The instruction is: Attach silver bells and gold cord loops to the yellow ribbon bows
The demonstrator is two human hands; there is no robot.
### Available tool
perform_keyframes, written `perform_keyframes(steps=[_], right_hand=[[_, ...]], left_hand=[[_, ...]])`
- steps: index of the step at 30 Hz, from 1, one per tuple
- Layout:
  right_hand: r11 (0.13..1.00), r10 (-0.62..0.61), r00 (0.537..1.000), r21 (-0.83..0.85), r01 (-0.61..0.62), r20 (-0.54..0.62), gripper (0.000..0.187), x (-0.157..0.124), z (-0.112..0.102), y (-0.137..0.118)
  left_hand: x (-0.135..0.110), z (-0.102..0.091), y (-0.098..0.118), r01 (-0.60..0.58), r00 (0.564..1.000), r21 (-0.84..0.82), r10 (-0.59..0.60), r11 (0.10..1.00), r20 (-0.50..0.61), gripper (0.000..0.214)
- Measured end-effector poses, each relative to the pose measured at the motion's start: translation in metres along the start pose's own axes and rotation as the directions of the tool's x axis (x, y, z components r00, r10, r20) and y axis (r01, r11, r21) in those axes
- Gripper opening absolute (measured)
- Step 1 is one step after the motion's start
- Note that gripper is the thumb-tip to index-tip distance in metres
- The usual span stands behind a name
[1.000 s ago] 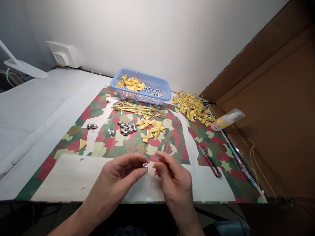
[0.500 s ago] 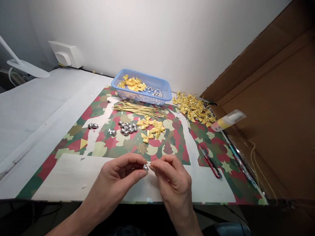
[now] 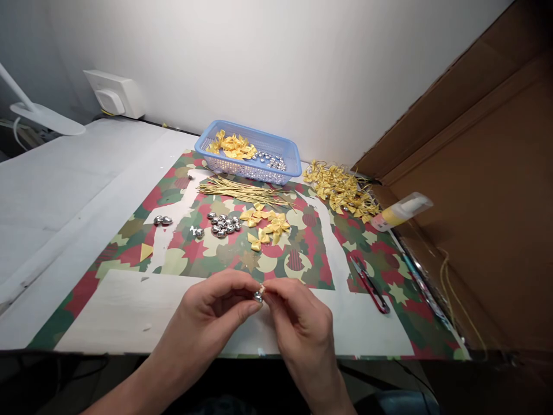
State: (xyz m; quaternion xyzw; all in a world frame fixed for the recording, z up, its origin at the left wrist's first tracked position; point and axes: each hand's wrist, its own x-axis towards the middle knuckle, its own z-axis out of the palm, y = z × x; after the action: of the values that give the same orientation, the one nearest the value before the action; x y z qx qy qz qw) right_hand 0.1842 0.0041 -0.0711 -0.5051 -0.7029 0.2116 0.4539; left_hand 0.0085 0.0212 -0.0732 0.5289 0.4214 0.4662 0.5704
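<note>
My left hand [image 3: 211,311] pinches a small silver jingle bell [image 3: 258,297] between thumb and forefinger, low over the white paper. My right hand [image 3: 300,323] is closed in a pinch right beside it, fingertips meeting those of the left. A tiny pale bit shows at the top of the bell, between the fingertips; what the right fingers grip is too small to tell. Beyond the hands lie a cluster of silver bells [image 3: 223,225] and several yellow satin bows [image 3: 268,225]. Behind these is a bundle of gold cords [image 3: 242,191].
At the back a blue basket [image 3: 207,160] holds yellow bows and small silver bells. A heap of bows with cords [image 3: 341,187] lies right of it. Red-handled thread snips [image 3: 369,285] and a plastic bottle [image 3: 400,212] are on the right, by a cardboard wall [image 3: 484,190].
My right hand has come in closer to the left, so the fingertips now meet at the bell. The bell has turned slightly and shifted a little right. Things on the table are unchanged.
</note>
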Motion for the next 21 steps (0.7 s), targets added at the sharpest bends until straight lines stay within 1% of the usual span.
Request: perform_keyframes(steps=[2, 5, 8, 10, 11, 13, 16, 17, 18, 19, 21], right_hand=[[0.999, 0.044, 0.999, 0.011, -0.045, 0.026, 0.018, -0.002, 0.0, -0.003], [0.998, 0.061, 0.998, 0.015, -0.061, 0.028, 0.019, -0.005, 0.0, -0.008], [0.999, 0.01, 0.999, -0.037, -0.011, -0.031, 0.02, -0.006, 0.001, -0.011], [0.996, -0.041, 0.996, -0.078, 0.035, -0.081, 0.022, -0.006, 0.003, -0.01], [0.994, -0.063, 0.993, -0.091, 0.054, -0.101, 0.024, -0.006, 0.004, -0.009], [0.993, -0.087, 0.987, -0.095, 0.074, -0.137, 0.028, -0.009, 0.006, -0.007], [0.996, -0.085, 0.965, -0.061, 0.072, -0.247, 0.025, -0.015, 0.004, -0.006], [0.999, -0.052, 0.953, -0.012, 0.051, -0.298, 0.021, -0.018, 0.002, -0.007], [0.997, 0.005, 0.94, 0.069, 0.02, -0.342, 0.018, -0.021, -0.001, -0.007], [0.983, 0.085, 0.928, 0.181, -0.019, -0.363, 0.017, -0.024, -0.003, -0.008], [0.898, 0.255, 0.91, 0.428, -0.099, -0.326, 0.02, -0.028, -0.009, -0.01]], left_hand=[[0.0, 0.001, -0.001, -0.064, 0.998, 0.052, 0.063, 0.997, 0.009, 0.018], [-0.001, 0.004, -0.003, -0.212, 0.977, 0.171, 0.214, 0.962, 0.009, 0.022], [-0.003, 0.008, -0.006, -0.361, 0.927, 0.293, 0.374, 0.886, 0.01, 0.028], [-0.004, 0.009, -0.007, -0.403, 0.905, 0.341, 0.424, 0.849, 0.014, 0.031], [-0.004, 0.01, -0.007, -0.406, 0.904, 0.35, 0.428, 0.844, 0.016, 0.032], [-0.004, 0.01, -0.006, -0.383, 0.916, 0.346, 0.401, 0.856, 0.023, 0.029], [-0.003, 0.009, -0.002, -0.3, 0.952, 0.329, 0.303, 0.895, 0.045, 0.021], [-0.003, 0.009, 0.0, -0.273, 0.961, 0.332, 0.269, 0.903, 0.059, 0.017], [-0.003, 0.009, 0.002, -0.254, 0.967, 0.34, 0.243, 0.905, 0.074, 0.015], [-0.003, 0.01, 0.003, -0.246, 0.969, 0.353, 0.23, 0.903, 0.088, 0.013], [-0.002, 0.01, 0.004, -0.261, 0.965, 0.373, 0.236, 0.89, 0.113, 0.012]])
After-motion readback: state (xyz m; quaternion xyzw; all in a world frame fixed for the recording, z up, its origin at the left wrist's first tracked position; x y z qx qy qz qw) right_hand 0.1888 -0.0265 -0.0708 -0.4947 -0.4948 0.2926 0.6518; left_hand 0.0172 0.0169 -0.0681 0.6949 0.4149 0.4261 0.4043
